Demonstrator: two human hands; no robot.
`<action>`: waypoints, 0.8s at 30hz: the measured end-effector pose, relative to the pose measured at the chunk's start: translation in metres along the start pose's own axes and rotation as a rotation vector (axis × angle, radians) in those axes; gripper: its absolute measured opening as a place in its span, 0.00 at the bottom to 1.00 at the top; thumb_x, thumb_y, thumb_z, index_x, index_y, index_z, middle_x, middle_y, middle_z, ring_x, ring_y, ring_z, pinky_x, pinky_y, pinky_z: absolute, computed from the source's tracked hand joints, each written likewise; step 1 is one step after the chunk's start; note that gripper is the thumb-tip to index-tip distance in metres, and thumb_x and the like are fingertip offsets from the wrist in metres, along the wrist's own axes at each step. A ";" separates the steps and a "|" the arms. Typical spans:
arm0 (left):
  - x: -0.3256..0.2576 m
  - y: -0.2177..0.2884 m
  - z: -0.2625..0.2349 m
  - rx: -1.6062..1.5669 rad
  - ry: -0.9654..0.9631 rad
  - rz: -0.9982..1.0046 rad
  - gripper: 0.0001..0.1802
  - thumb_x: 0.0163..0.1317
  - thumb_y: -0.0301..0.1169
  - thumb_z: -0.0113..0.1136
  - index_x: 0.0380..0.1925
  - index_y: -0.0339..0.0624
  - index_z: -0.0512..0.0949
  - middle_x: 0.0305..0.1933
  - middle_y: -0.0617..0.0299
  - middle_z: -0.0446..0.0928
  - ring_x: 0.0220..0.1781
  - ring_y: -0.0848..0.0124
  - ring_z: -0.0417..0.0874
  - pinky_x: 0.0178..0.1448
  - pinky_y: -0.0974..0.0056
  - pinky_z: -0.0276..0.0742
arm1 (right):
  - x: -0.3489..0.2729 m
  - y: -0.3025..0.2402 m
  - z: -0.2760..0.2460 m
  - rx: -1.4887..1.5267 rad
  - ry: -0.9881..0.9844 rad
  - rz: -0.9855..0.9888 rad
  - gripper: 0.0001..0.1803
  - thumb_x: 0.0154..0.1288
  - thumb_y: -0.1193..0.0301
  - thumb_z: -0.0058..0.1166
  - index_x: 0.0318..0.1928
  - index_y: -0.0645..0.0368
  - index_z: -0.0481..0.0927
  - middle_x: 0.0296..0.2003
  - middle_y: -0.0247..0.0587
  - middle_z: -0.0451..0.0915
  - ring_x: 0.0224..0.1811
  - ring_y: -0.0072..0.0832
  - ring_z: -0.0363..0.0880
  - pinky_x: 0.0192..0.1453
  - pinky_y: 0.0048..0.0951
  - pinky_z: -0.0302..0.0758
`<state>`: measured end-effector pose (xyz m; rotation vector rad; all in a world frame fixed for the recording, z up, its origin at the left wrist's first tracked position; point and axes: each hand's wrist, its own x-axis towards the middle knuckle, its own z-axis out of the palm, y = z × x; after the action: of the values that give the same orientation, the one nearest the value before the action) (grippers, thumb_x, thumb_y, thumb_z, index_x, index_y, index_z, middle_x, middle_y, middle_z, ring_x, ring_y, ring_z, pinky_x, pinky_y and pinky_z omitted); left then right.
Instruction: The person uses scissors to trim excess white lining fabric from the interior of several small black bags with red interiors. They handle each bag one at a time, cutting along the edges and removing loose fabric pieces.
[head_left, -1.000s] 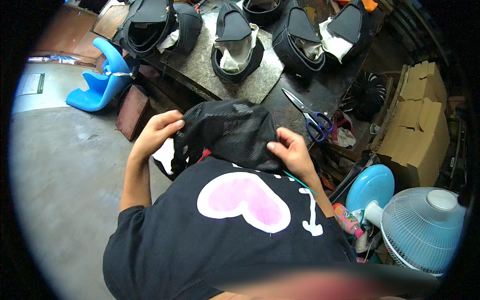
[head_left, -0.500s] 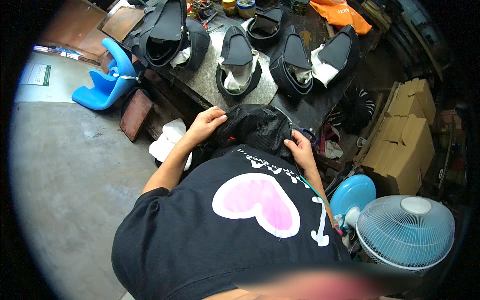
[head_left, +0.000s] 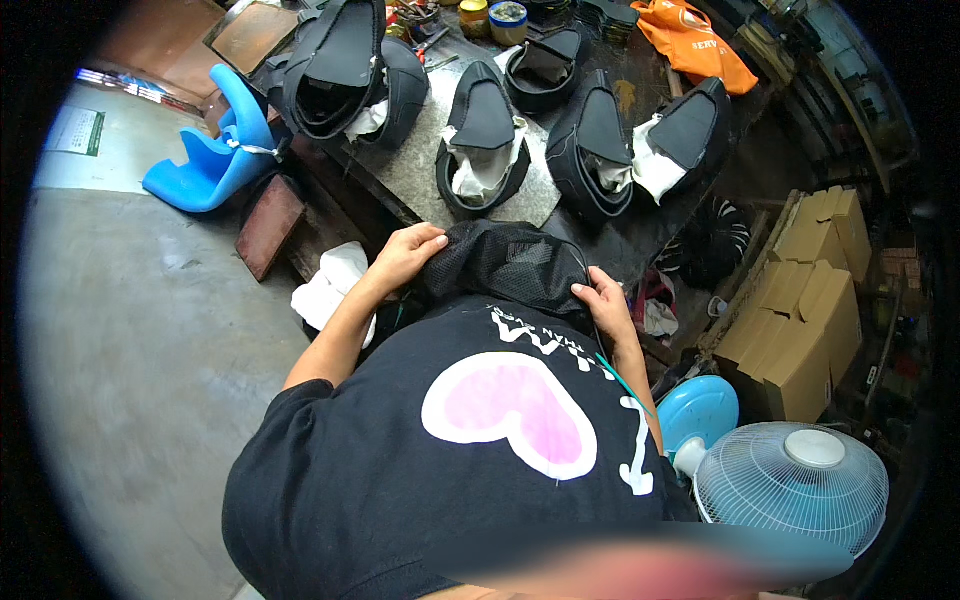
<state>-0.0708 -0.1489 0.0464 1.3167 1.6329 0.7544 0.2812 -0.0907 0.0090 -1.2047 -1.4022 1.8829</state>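
Observation:
At the near edge of the table I hold a piece of black mesh fabric (head_left: 490, 265) stretched between both hands, close against my black shirt. My left hand (head_left: 408, 256) pinches its left edge between thumb and fingers. The right edge, where a dark rim or cord runs, is gripped by my right hand (head_left: 606, 302). What lies inside or beneath the mesh is hidden. Just beyond it stand black shoe-like uppers stuffed with white material, the nearest upper (head_left: 480, 130) in the middle and another upper (head_left: 590, 150) to its right.
More black uppers (head_left: 335, 70) crowd the far left of the dark table, beside jars (head_left: 507, 22) and tools. An orange bag (head_left: 700, 45) lies far right. Cardboard boxes (head_left: 800, 320) and a fan (head_left: 792, 480) flank my right; a blue plastic object (head_left: 220, 150) stands left.
The view has shifted slightly, with the table things appearing a little lower. Both hands keep their hold on the mesh, whose top surface is now folded a little differently.

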 end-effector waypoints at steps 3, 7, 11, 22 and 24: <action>0.004 -0.003 0.002 -0.034 0.018 0.017 0.13 0.67 0.33 0.58 0.37 0.30 0.79 0.34 0.63 0.78 0.39 0.76 0.77 0.46 0.70 0.72 | 0.003 0.003 0.001 0.107 -0.064 -0.042 0.10 0.62 0.76 0.56 0.44 0.66 0.76 0.37 0.28 0.75 0.40 0.15 0.70 0.47 0.19 0.68; 0.010 -0.007 -0.001 -0.017 -0.010 -0.006 0.14 0.67 0.33 0.58 0.38 0.30 0.79 0.35 0.62 0.79 0.40 0.74 0.78 0.48 0.69 0.73 | 0.010 0.005 -0.004 0.041 -0.072 -0.013 0.08 0.61 0.77 0.56 0.40 0.64 0.74 0.34 0.26 0.72 0.39 0.16 0.68 0.45 0.18 0.67; 0.015 -0.008 -0.002 0.004 -0.029 -0.080 0.16 0.66 0.35 0.59 0.39 0.30 0.80 0.37 0.60 0.81 0.43 0.72 0.80 0.50 0.66 0.75 | 0.014 0.002 -0.011 -0.042 -0.064 0.003 0.08 0.59 0.75 0.58 0.35 0.63 0.72 0.32 0.25 0.69 0.37 0.16 0.66 0.44 0.19 0.66; 0.064 -0.034 -0.030 0.054 0.618 -0.153 0.41 0.58 0.42 0.68 0.66 0.35 0.60 0.49 0.49 0.76 0.36 0.72 0.81 0.32 0.69 0.77 | 0.018 0.037 -0.041 -0.010 0.153 0.298 0.25 0.74 0.51 0.45 0.42 0.61 0.84 0.24 0.24 0.73 0.24 0.13 0.66 0.29 0.18 0.62; 0.098 -0.046 -0.039 -0.150 0.852 -0.087 0.57 0.50 0.43 0.74 0.71 0.31 0.48 0.60 0.41 0.68 0.53 0.59 0.74 0.53 0.61 0.68 | 0.017 0.042 -0.041 -0.162 0.202 0.171 0.25 0.75 0.52 0.44 0.42 0.62 0.83 0.25 0.25 0.75 0.23 0.13 0.67 0.27 0.17 0.62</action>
<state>-0.1307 -0.0639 -0.0024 0.8359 2.2003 1.4809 0.3129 -0.0712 -0.0392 -1.5919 -1.4003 1.7252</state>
